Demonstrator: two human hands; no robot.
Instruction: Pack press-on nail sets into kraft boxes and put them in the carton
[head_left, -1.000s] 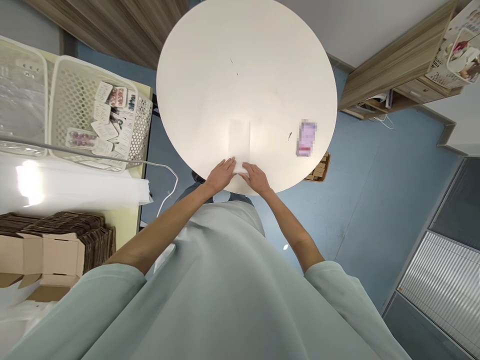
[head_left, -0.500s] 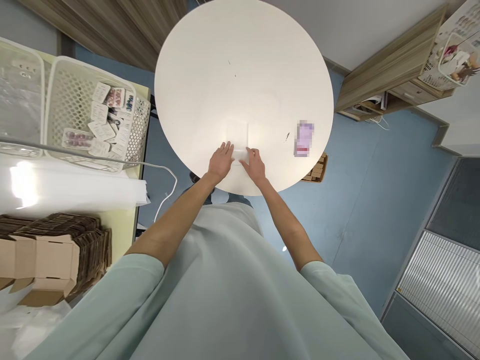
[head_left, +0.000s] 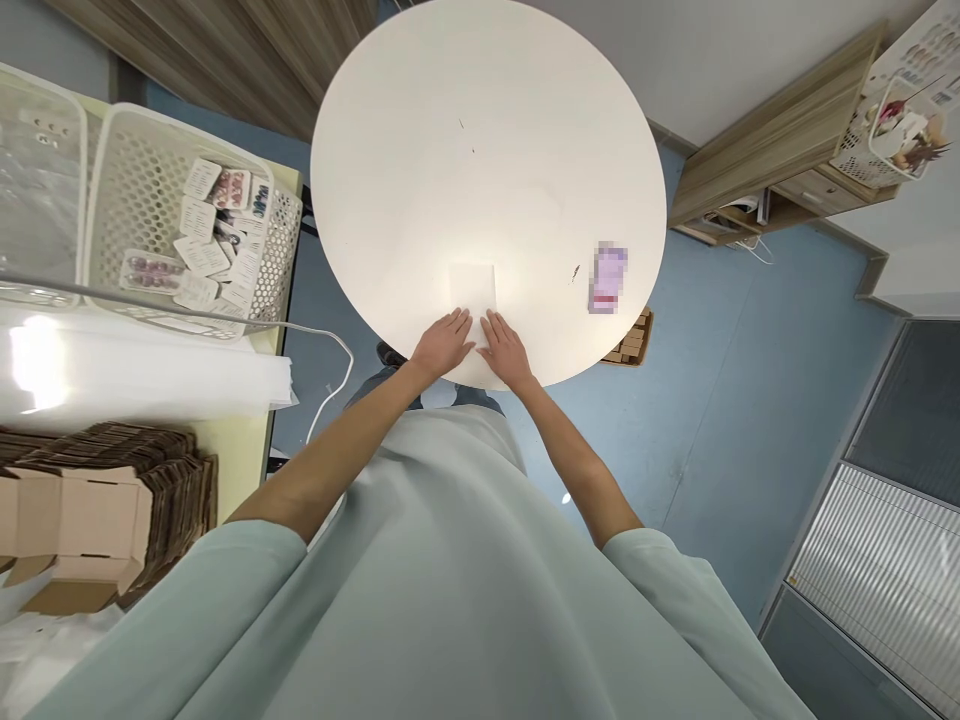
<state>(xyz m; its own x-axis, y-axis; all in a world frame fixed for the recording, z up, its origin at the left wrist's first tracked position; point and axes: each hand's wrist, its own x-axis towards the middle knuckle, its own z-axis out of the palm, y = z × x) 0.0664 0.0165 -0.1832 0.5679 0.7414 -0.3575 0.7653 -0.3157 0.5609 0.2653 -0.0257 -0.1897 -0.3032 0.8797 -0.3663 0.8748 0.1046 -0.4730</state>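
A small white rectangular sheet, perhaps paper or thin foam [head_left: 472, 286], lies on the round white table [head_left: 487, 130] near its front edge. It barely stands out from the white top, so its exact kind is hard to make out. On the sheet's near left part rests my left hand [head_left: 444, 342], flat with the fingers stretched forward. My right hand [head_left: 505, 348] lies flat at the near right part, its thumb pointing towards the left thumb. Neither hand grips anything. The near end of the sheet is partly hidden by the hands.
A pixelated purple item [head_left: 609, 278] lies to the right on the table. At left, a white basket [head_left: 139, 190] holds carded packs, beside a white roll [head_left: 165, 375] and stacked flattened cartons [head_left: 97, 510]. A box of small blocks [head_left: 634, 340] sits below the table's right edge.
Both hands have moved slightly towards me. The raised, folded near part of the sheet now lies flat, and the right fingers have gone from curled to stretched out.
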